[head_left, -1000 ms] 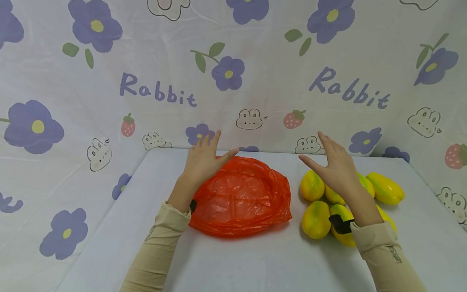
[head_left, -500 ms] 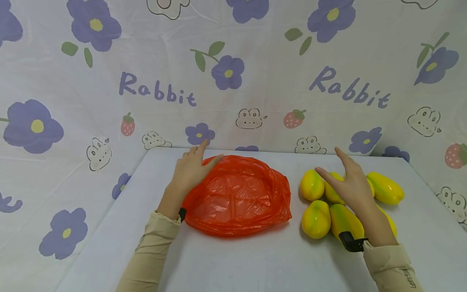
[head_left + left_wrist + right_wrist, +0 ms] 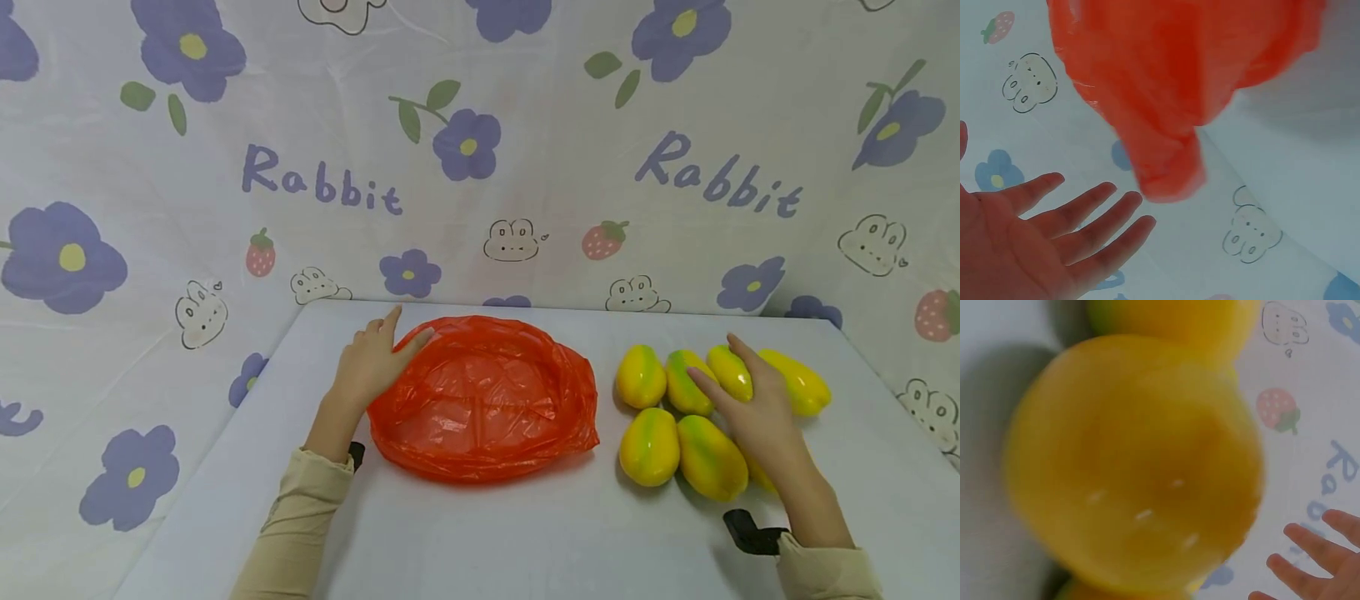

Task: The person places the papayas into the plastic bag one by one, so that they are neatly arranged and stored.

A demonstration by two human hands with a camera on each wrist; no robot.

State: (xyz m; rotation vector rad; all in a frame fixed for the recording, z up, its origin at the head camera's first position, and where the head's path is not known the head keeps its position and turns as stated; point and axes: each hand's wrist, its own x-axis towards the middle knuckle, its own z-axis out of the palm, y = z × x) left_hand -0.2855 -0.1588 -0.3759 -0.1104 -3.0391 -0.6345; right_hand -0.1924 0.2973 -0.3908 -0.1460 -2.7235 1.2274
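Note:
A red plastic bag [image 3: 480,417] lies on the white table with its mouth spread wide. Beside its left edge is my left hand [image 3: 366,364], fingers extended; in the left wrist view the palm [image 3: 1007,250] faces the red plastic without holding it. To the bag's right, several yellow mango-like fruits [image 3: 649,447] with green streaks sit in a loose cluster. My right hand [image 3: 767,421] hovers over the right part of this cluster, thumb and fingers spread, partly hiding some fruits. One fruit [image 3: 1135,462] fills much of the right wrist view, apart from the fingers.
The white tabletop [image 3: 510,542] extends in front of the bag and fruits. Behind it hangs a white cloth [image 3: 525,183] printed with flowers, rabbits and strawberries. A black wrist device [image 3: 752,533] sits by the right cuff.
Both hands have come lower and nearer the person, the left moving leftward off the bag's side, the right moving rightward over the fruits. Bag and fruits stay where they were.

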